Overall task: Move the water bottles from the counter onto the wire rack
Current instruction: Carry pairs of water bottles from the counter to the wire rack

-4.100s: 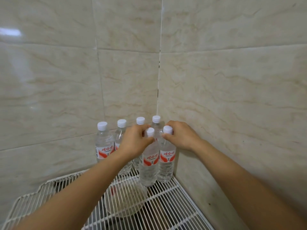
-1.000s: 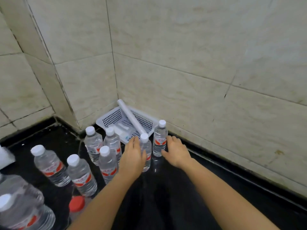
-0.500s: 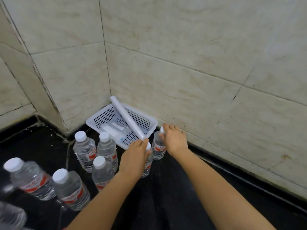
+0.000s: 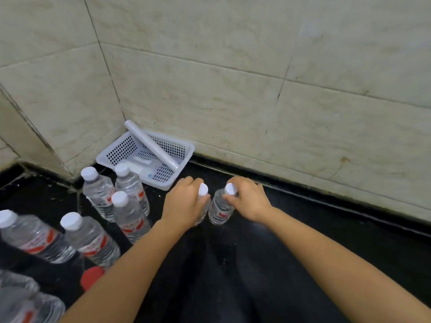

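Two clear water bottles with white caps and red labels stand side by side on the black counter (image 4: 291, 241). My left hand (image 4: 184, 203) grips the neck of the left bottle (image 4: 203, 192), which it mostly hides. My right hand (image 4: 249, 199) grips the neck of the right bottle (image 4: 220, 208). Several more bottles of the same kind stand to the left (image 4: 130, 217). The wire rack is out of view.
A white perforated plastic basket (image 4: 121, 150) sits in the wall corner with a white roll (image 4: 151, 145) leaning across it. A red cap (image 4: 92, 277) shows at the lower left. Tiled walls close off the counter behind and to the left.
Earlier my hands were at bottles on the wire rack. In the last second both hands reached two counter bottles and closed round their necks; the bottles now sit nearer to me.
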